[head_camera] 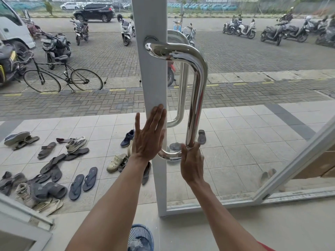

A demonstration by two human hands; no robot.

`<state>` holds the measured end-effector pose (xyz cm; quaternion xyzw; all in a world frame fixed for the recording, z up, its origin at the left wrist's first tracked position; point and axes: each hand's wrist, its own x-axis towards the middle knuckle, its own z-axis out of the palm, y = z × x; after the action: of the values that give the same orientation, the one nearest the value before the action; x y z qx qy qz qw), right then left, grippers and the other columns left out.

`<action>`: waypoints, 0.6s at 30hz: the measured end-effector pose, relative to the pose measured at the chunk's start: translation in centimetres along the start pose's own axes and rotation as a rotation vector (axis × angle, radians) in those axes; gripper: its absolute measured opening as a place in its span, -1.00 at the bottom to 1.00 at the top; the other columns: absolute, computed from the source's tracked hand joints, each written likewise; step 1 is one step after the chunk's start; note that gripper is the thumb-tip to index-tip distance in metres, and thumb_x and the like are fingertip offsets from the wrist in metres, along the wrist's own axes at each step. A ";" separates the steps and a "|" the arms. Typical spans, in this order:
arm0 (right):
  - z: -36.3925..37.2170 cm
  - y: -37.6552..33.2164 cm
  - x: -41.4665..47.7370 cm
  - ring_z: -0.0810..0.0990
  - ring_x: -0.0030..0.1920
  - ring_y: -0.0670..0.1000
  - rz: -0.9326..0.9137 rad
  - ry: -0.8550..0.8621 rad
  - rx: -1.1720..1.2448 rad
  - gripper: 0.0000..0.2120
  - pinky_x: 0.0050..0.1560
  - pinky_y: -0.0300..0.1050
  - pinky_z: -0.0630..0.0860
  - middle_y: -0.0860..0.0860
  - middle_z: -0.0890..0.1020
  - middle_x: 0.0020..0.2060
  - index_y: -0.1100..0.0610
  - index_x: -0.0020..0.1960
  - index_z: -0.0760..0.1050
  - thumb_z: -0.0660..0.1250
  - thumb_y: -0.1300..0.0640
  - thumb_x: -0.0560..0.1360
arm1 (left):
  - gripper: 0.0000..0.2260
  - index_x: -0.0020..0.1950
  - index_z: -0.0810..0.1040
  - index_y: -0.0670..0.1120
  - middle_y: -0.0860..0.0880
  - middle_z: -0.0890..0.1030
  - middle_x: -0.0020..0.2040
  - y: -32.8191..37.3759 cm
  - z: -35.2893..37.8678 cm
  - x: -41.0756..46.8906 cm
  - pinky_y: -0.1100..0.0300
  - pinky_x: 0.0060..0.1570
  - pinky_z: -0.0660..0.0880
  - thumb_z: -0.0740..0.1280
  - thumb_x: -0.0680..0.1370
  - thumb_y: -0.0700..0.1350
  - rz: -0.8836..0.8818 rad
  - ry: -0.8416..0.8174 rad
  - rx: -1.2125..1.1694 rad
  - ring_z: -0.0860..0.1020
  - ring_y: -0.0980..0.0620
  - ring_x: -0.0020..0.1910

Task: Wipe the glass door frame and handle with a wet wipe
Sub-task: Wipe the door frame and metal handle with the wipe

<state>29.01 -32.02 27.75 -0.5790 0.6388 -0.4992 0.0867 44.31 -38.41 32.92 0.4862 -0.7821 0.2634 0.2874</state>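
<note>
A white door frame runs upright through the middle of the view, with glass to its right. A polished chrome handle curves out from the frame and runs down to a lower bend. My left hand lies flat against the frame, fingers straight and together. My right hand is wrapped around the bottom of the handle bar. No wet wipe shows in either hand; anything under the palms is hidden.
A blue mesh waste basket stands on the floor below my arms. Several sandals and shoes lie on the tiled porch outside. A bicycle and parked motorbikes stand beyond. Another white door frame slants at the right.
</note>
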 end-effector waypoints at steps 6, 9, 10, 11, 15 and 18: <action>-1.9 -3.8 3.7 0.47 -0.30 0.01 -0.223 0.215 -0.056 -0.73 -0.03 0.24 0.50 -0.18 0.37 -0.29 0.21 -0.03 0.25 0.21 0.01 0.61 | -0.41 0.61 0.03 -0.16 -0.09 0.03 0.63 -0.8 -0.6 0.7 -0.18 0.53 -0.17 0.17 0.64 -0.06 -0.006 0.006 0.014 0.02 0.01 0.60; -1.5 -3.0 3.5 0.42 -0.35 -0.09 -0.184 0.211 -0.027 -0.66 -0.04 0.26 0.53 -0.16 0.40 -0.31 0.27 -0.02 0.32 0.31 -0.01 0.56 | -0.40 0.61 0.04 -0.17 -0.10 0.03 0.62 -0.7 -0.3 0.8 -0.19 0.53 -0.15 0.20 0.64 -0.05 -0.014 0.009 0.042 0.01 -0.01 0.61; -1.2 -2.1 2.8 0.46 -0.37 -0.05 -0.127 0.189 -0.025 -0.62 -0.08 0.24 0.55 -0.14 0.44 -0.33 0.25 -0.02 0.34 0.32 -0.08 0.54 | -0.39 0.61 0.04 -0.17 -0.11 0.03 0.62 -0.6 -0.2 0.9 -0.19 0.53 -0.14 0.22 0.64 -0.05 -0.015 0.014 0.045 0.01 -0.01 0.61; -0.8 -1.1 2.1 0.52 -0.38 0.02 -0.045 0.144 -0.037 -0.56 -0.11 0.22 0.57 -0.10 0.50 -0.35 0.19 -0.01 0.37 0.30 -0.20 0.51 | -0.37 0.61 0.04 -0.17 -0.11 0.03 0.62 -0.5 -0.2 1.1 -0.20 0.53 -0.13 0.23 0.63 -0.04 -0.012 0.024 0.050 0.01 -0.02 0.60; -0.2 0.2 1.6 0.63 -0.31 0.12 0.152 0.007 0.006 -0.49 -0.24 0.10 0.57 0.01 0.65 -0.34 0.08 -0.12 0.53 0.22 -0.39 0.42 | -0.30 0.62 0.01 -0.15 -0.08 -0.02 0.62 -0.8 -0.8 2.3 -0.23 0.52 -0.06 0.30 0.60 0.00 0.013 0.061 0.075 -0.04 0.01 0.60; -1.4 -3.0 3.9 0.62 -0.34 0.14 0.140 0.102 0.015 -0.71 -0.28 -0.03 0.55 -0.03 0.59 -0.41 0.14 -0.20 0.51 0.44 -0.09 0.42 | -0.28 0.62 0.01 -0.14 -0.08 -0.01 0.62 -1.4 -1.1 2.7 -0.27 0.51 0.02 0.30 0.60 0.05 0.034 0.055 0.102 0.00 0.01 0.60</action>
<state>28.80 -33.96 32.46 -0.5061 0.6776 -0.5255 0.0930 44.80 -39.85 35.77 0.4795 -0.7676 0.3211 0.2787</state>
